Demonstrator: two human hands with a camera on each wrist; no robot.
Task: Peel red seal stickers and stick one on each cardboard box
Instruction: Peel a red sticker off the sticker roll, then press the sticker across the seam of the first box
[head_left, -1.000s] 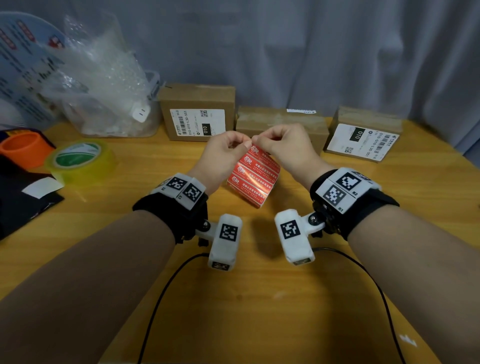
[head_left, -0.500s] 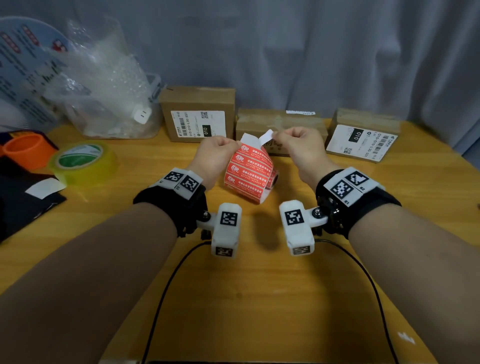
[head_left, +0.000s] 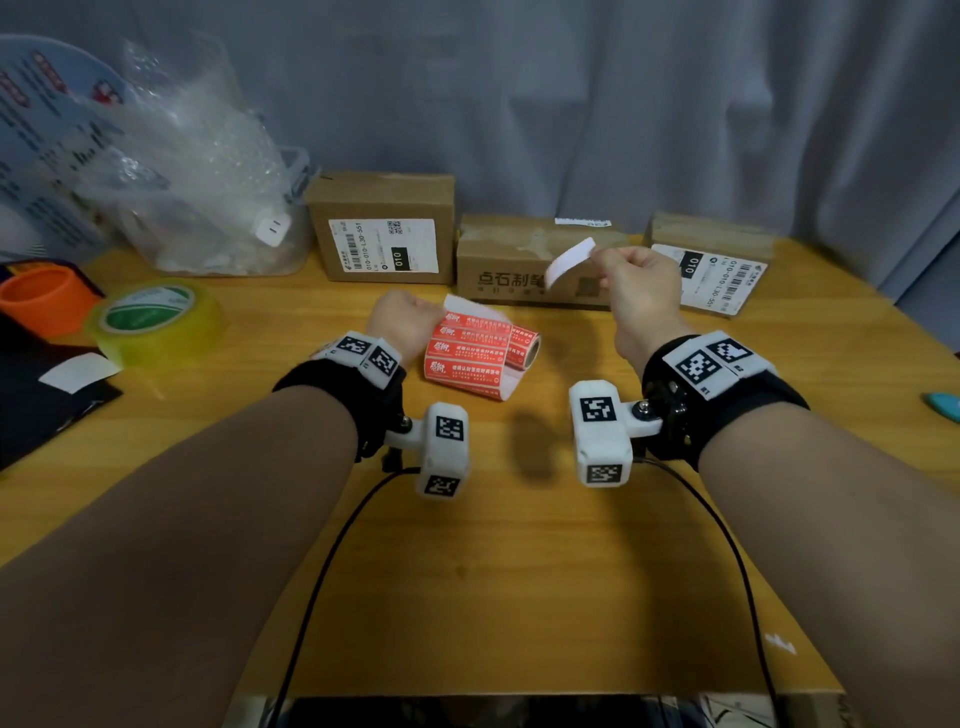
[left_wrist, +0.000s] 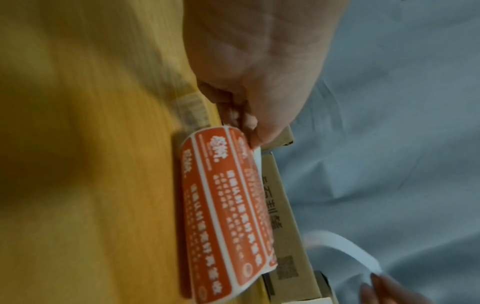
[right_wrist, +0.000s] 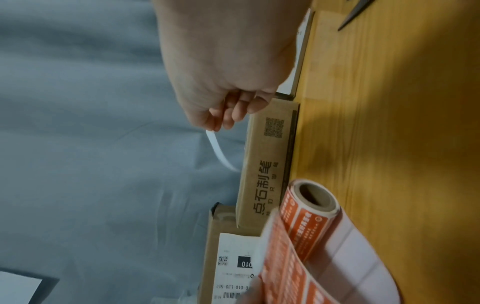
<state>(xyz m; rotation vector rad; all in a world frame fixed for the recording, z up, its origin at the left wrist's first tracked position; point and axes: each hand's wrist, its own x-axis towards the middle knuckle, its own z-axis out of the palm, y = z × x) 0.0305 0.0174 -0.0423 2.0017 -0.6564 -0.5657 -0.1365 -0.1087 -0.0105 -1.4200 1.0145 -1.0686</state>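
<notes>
— How is the head view lit?
— Evenly, from above; soft shadows are cast on the tabletop (head_left: 519, 545), and the edges are bowed.
— And the wrist views?
— Dimmer, grainy, smeared by motion blur.

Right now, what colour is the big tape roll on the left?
Translucent yellow tape roll with a green-and-white core label, clearest in the head view.

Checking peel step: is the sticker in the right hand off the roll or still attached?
Off. The sticker, pinched by the right hand, hangs clear above the middle box, apart from the roll that the left hand holds.
</notes>
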